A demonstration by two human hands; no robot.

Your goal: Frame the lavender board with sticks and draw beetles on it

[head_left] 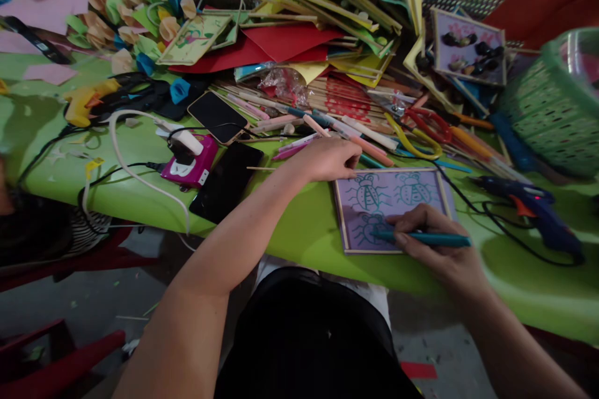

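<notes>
My right hand (pixel 433 243) pinches a teal marker (pixel 435 239), its tip on the lower left drawing of a purple card (pixel 388 202). Thin wooden sticks frame this card, which lies near the table's front edge. Several bug-like figures are drawn on it in teal lines; my right hand covers its lower right part. My left hand (pixel 334 159) rests at the card's upper left corner, beside a pile of markers (pixel 360 137). Its fingers are curled together, and whatever they grip is hidden beneath them.
Left of my forearm lie two phones (pixel 227 181) and a pink power adapter (pixel 191 162) with cables. A blue glue gun (pixel 533 206) is at right, below a green basket (pixel 552 100). Scissors (pixel 430 128), sticks and coloured paper (pixel 290 43) crowd the back. A yellow glue gun (pixel 87 103) lies far left.
</notes>
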